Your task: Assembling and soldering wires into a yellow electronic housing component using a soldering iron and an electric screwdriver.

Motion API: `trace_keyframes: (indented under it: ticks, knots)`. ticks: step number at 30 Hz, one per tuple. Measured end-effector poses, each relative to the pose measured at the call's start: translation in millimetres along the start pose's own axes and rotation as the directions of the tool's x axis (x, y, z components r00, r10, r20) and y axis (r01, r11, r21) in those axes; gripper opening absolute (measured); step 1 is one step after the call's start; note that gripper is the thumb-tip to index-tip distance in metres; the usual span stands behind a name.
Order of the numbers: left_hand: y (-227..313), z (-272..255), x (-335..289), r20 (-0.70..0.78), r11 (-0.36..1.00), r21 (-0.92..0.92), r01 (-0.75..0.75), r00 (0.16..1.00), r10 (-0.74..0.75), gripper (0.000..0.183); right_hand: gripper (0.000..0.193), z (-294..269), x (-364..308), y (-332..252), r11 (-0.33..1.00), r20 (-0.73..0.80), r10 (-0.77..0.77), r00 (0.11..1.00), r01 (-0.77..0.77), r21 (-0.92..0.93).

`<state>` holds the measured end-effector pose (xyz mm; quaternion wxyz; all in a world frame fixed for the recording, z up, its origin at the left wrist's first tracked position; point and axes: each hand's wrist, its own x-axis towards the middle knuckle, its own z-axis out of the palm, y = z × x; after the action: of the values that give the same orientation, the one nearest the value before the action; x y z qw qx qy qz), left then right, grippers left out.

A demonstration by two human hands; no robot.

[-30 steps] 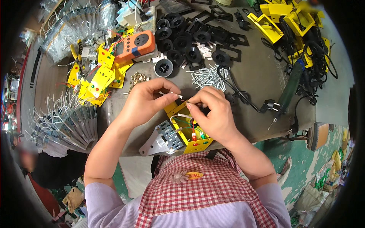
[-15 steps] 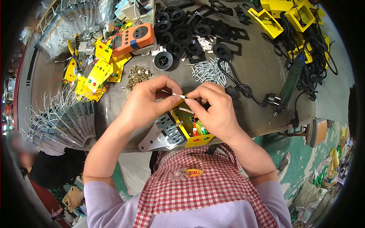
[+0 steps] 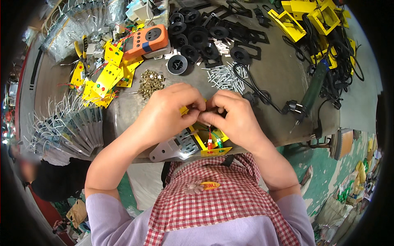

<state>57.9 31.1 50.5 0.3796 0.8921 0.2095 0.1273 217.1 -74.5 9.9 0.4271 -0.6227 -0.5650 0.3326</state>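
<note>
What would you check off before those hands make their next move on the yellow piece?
1. Both hands on the yellow part: ok, left hand and right hand meet over it.
2. Part supported: ok, it rests at the table edge.
3. Wires seated: cannot tell, fingers hide the ends.
4. Screws within reach: ok, piled just behind the hands.
5. Brass nuts within reach: ok.
6. Cable clear of the hands: ok, close beside.
</note>
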Motion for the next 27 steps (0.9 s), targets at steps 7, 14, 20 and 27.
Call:
trace_keyframes:
  ticks: [7, 14, 20, 27]
  knots:
    - [-2.9, -1.3, -1.6, -0.014, 0.972, -0.174, 0.156, 0.987, -0.161, 0.015, 0.015, 4.2, -5.5, 7.2, 0.978, -0.031, -0.142, 0.989, 0.135, -0.156]
    - [-5.4, -6.1, 2.8, -0.075, 0.997, 0.058, -0.06, 0.995, 0.064, 0.024, 0.015, -0.7, -2.2, 9.1, 0.985, -0.059, -0.106, 0.993, 0.096, -0.146]
    - [-16.6, -2.1, 1.3, -0.106, 0.946, 0.24, -0.219, 0.963, 0.25, 0.016, 0.017, -0.4, 0.6, 2.0, 0.996, -0.063, -0.07, 0.996, 0.073, 0.046]
    - [-12.6, 8.2, 0.3, -0.21, 0.934, 0.349, -0.082, 0.964, 0.163, 0.016, 0.011, 5.1, 8.8, 4.7, 0.926, -0.106, -0.315, 0.943, 0.281, -0.251]
